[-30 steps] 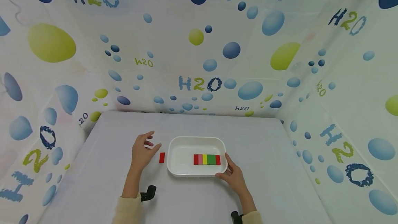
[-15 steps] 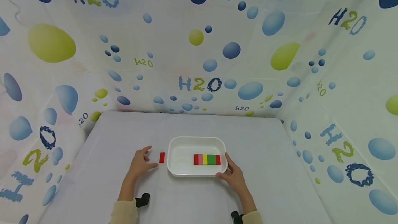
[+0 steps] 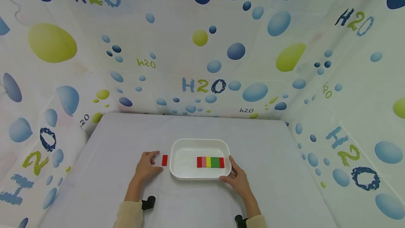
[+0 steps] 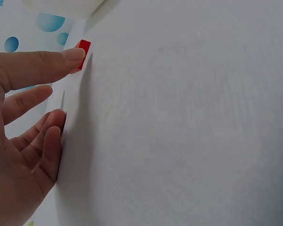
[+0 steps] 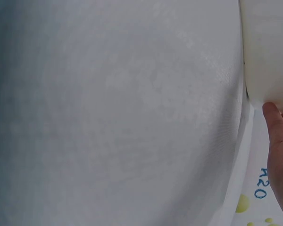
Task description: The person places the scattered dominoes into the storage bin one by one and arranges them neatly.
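A small red block (image 3: 165,160) lies on the table just left of a white tray (image 3: 186,177). My left hand (image 3: 146,167) is beside that block, thumb and forefinger spread on its left side with a gap between. In the left wrist view the thumb (image 4: 47,66) overlaps the red block (image 4: 85,46); the other fingers are loosely bent. My right hand (image 3: 237,178) holds the tray's near right corner, thumb at the front side and fingers at the right side. Inside the tray several coloured blocks (image 3: 215,162) stand in a row: red, pink, yellow, green, red.
A white cloth covers the table (image 3: 269,150). Behind and at both sides hangs a white curtain (image 3: 177,27) printed with blue and green bubbles and "H2O" lettering. A black wrist device (image 3: 148,202) sits at the left sleeve, another (image 3: 240,221) at the right.
My left hand has come down toward the near side, then slightly right, closer to the red block. The right hand, tray and blocks have stayed in place.
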A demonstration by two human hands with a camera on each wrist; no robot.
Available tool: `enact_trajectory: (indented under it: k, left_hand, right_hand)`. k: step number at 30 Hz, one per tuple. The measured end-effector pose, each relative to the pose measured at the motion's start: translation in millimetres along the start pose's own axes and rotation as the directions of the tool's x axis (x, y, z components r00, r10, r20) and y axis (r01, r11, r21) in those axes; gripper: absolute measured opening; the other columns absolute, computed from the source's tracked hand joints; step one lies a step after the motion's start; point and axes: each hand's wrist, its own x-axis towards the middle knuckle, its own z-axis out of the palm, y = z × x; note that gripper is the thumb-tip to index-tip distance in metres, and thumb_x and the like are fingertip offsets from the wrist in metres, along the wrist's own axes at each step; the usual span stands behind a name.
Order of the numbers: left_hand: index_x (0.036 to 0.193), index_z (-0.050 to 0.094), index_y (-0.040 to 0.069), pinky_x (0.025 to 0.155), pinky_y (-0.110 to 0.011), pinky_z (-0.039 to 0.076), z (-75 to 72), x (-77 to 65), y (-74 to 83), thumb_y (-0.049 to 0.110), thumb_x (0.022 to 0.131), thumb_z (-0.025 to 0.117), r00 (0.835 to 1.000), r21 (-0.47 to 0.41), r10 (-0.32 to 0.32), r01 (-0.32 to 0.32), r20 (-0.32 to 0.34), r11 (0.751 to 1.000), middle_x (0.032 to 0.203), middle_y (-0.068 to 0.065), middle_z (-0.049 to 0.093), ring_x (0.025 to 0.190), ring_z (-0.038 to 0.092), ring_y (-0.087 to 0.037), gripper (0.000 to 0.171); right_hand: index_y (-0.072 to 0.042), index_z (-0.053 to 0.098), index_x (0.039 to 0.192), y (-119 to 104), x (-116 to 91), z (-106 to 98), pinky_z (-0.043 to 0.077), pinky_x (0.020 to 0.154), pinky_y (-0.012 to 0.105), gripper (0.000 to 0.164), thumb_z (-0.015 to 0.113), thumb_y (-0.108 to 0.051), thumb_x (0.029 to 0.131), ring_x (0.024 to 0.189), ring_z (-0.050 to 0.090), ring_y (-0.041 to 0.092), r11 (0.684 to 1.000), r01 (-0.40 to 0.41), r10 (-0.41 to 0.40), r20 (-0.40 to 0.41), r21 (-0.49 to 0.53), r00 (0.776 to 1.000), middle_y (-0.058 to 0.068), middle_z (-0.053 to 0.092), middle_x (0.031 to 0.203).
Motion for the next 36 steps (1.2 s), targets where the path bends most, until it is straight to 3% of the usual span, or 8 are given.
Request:
enact_trajectory:
  k: [12,36]
  left_hand:
    - [0.128,0.060,0.002,0.063,-0.030,0.036,3.0,0.9,6.7,0.009,0.068,0.079,0.999,0.026,0.037,-0.037,-0.002,0.999,0.117,-0.019,0.047,0.080,0.048,-0.022,0.063]
    - [0.117,0.067,0.006,0.063,-0.029,0.035,2.8,1.9,12.9,0.012,0.072,0.081,1.000,0.056,0.017,-0.017,0.009,0.998,0.116,-0.017,0.049,0.082,0.050,-0.023,0.047]
  right_hand:
    - [-0.014,0.032,0.153,-2,-1,1,0.047,0.097,0.035,0.093,0.083,-0.014,0.076,0.138,0.043,0.036,1.000,0.019,-0.019,-0.016,-0.006,1.000,0.014,0.035,0.156]
    - [-0.016,0.031,0.154,-3,-1,-1,0.045,0.098,0.032,0.098,0.086,-0.021,0.073,0.139,0.040,0.037,1.000,-0.002,0.002,-0.001,-0.026,1.000,0.015,0.034,0.156]
